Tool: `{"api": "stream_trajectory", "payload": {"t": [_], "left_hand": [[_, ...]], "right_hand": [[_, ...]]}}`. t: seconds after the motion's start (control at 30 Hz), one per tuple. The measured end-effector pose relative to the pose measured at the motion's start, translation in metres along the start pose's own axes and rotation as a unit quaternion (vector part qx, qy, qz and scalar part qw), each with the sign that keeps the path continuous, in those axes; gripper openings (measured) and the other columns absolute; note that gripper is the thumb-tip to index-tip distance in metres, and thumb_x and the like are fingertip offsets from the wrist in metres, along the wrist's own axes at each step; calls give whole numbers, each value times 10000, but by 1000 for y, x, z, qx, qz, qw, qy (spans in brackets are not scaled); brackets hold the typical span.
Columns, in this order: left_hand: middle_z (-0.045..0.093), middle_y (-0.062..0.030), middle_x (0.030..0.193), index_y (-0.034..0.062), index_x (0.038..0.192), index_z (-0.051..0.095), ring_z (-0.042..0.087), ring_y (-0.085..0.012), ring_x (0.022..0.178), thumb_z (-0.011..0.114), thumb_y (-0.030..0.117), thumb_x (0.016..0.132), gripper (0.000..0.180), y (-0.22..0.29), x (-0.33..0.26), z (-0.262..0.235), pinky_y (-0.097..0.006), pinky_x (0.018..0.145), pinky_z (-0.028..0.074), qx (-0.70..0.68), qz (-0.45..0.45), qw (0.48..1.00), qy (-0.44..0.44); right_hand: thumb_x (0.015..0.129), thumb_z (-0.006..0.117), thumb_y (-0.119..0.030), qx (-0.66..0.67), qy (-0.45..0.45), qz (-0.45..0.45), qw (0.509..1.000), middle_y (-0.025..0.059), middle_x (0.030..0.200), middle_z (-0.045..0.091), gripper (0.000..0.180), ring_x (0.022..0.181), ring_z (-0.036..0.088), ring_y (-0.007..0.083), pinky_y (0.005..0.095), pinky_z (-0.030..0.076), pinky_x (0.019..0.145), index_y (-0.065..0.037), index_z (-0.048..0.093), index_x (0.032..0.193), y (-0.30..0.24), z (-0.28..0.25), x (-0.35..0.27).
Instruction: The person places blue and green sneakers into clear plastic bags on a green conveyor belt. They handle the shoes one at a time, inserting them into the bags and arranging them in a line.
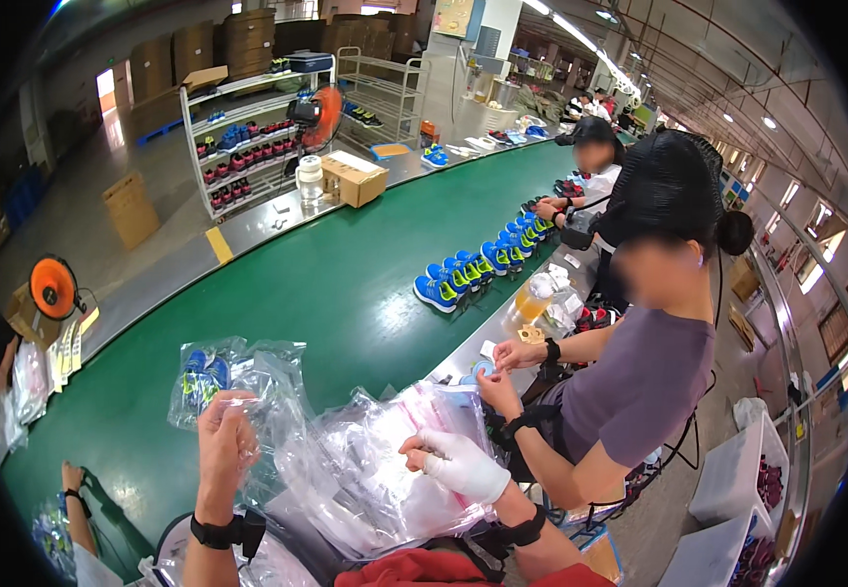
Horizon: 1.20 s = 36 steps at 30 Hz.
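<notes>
My left hand (225,442) pinches a clear bag (248,391) upright; gloved right hand (458,462) presses the bag pile (375,470). I'd keep the mouth taut, pile pinned

Ahead, the wide green conveyor belt (346,284) lies open up to the row of blue sneakers (483,259). To the right, a seated co-worker's forearm (541,445) blocks passage.

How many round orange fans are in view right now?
2. One round orange fan stands at the far left edge beside the green conveyor belt; the other orange fan is mounted by the white metal shoe rack across it. Others may be hidden.
</notes>
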State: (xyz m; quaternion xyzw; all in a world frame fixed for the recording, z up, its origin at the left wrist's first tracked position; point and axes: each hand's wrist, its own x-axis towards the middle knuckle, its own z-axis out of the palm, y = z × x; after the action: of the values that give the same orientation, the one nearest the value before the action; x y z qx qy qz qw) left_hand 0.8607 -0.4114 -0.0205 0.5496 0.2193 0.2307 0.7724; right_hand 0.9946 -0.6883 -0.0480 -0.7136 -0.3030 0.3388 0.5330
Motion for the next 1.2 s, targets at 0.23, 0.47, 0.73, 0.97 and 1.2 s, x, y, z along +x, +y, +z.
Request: {"api": "stream_trajectory", "payload": {"t": [0.23, 0.47, 0.73, 0.97, 1.2], "left_hand": [[282, 40, 454, 54, 943, 541, 257, -52, 318, 451, 135, 909, 125, -9, -3, -8, -223, 294, 219, -6, -4, 1000, -8], [284, 41, 465, 55, 950, 540, 261, -51, 321, 461, 155, 914, 133, -7, -6, -12, -219, 292, 226, 9, -2, 1000, 9], [310, 51, 466, 49, 937, 556, 282, -39, 340, 477, 145, 908, 127, -4, 3, -14, -217, 304, 262, 13, 17, 999, 37], [310, 45, 459, 44, 935, 555, 274, -45, 322, 475, 139, 909, 127, -9, 18, -11, -224, 298, 264, 29, -5, 999, 37], [310, 39, 439, 44, 928, 550, 272, -51, 309, 457, 138, 919, 132, -16, 27, 1, -231, 299, 270, 19, -6, 999, 36]], "right_hand": [[898, 528, -262, 4, -15, 41, 999, 36, 856, 589, 319, 838, 553, 104, 242, 439, 773, 10, 557, 1063, 5, -5, -2], [901, 516, -221, 54, 1, 46, 997, 66, 843, 591, 445, 792, 578, 127, 261, 463, 717, -10, 380, 1269, 17, -17, 27], [923, 481, -232, 197, 77, 122, 970, 102, 785, 602, 579, 672, 627, 193, 290, 502, 579, -77, 181, 1394, 17, -55, 101], [916, 487, -233, 164, 48, 103, 980, 64, 789, 600, 368, 688, 605, 136, 252, 484, 598, -44, 439, 1228, 46, -64, 118], [920, 508, -240, 139, 31, 94, 985, 39, 835, 588, 337, 754, 598, 117, 249, 497, 665, -25, 489, 1177, 57, -68, 110]]}}
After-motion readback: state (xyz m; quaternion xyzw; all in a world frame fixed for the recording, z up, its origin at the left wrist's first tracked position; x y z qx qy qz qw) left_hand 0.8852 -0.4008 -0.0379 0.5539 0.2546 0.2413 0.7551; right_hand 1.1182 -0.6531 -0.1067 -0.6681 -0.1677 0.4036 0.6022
